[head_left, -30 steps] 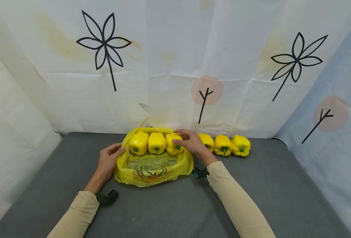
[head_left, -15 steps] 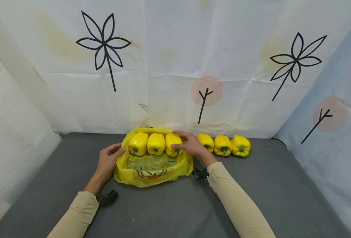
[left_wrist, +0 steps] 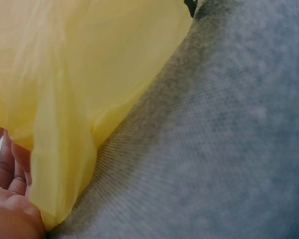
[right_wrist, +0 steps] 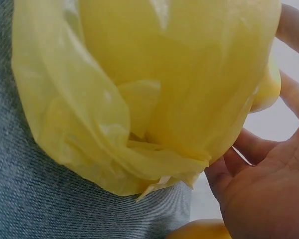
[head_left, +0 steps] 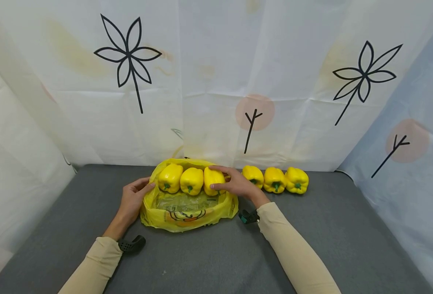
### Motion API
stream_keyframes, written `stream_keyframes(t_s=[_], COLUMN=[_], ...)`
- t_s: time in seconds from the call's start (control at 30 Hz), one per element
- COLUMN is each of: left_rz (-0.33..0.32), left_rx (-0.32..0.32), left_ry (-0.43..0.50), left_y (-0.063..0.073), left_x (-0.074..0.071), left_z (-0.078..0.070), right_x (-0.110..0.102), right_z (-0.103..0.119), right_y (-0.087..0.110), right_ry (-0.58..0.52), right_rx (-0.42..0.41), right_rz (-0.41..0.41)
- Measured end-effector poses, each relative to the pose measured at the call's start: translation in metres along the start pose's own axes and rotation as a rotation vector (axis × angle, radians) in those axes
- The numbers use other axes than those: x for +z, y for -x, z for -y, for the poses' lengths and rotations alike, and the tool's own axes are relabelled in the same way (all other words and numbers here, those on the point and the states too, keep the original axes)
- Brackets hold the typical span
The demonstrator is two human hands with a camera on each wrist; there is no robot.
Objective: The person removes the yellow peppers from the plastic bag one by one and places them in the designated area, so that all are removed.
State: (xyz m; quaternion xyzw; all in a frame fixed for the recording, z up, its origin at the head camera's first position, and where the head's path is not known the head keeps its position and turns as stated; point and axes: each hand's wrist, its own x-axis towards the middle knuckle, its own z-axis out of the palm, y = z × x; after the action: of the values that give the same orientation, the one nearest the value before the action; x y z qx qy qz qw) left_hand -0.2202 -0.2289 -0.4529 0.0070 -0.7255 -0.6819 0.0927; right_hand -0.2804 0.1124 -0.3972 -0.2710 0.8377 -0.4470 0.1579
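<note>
The grip of the right hand (head_left: 236,182) is partly spread around a glossy yellow, blocky bell pepper (head_left: 213,178), fingers over its far side and thumb against its near side, with a gap between palm and fruit. From where I stand, the grip of the left hand (head_left: 131,199) looks nearly closed, pinching the rim of a thin, crinkled yellow plastic bag (head_left: 210,218), though its finger ends are tucked out of sight. Take the bag as a clock face, twelve being away from the person: the left hand is at nine, and the held pepper sits inside at two, beside a yellow middle pepper (head_left: 192,179) at twelve and a yellow left-end pepper (head_left: 170,177) at ten. The side towards six shows bare bag floor, so I'd guess there is room for more. Outside, just short of three o'clock on the dark grey, cloth-covered worktop (head_left: 201,261), a row of three begins with a yellow pepper partly hidden by the wrist (head_left: 252,176), then a yellow green-stemmed pepper (head_left: 274,179) and a yellow far-end pepper (head_left: 297,179). I'd judge the bagging half done: three in, the third not yet let go, and three out.
</note>
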Motion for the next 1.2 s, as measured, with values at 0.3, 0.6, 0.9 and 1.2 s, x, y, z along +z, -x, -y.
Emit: stream_keyframes(t_s=[0.3,0.6,0.9,1.2], left_rz=[0.007,0.007,0.011,0.007], left_rx=[0.026,0.036,0.032,0.018], left_ry=[0.007,-0.008,-0.009,-0.016], left_y=[-0.001,-0.002,-0.002,0.0], left_x=[-0.001,-0.001,-0.001,-0.001], left_z=[0.003,0.004,0.004,0.003], right_x=[0.001,-0.002,-0.005,-0.007], right_z=[0.0,0.005,0.011,0.015], right_y=[0.003,0.009,0.019,0.028], right_ry=[0.003,-0.06,-0.102,-0.195], right_rx=[-0.034,-0.047,-0.088,-0.097], right_rz=[-0.047,-0.119,-0.149,-0.179])
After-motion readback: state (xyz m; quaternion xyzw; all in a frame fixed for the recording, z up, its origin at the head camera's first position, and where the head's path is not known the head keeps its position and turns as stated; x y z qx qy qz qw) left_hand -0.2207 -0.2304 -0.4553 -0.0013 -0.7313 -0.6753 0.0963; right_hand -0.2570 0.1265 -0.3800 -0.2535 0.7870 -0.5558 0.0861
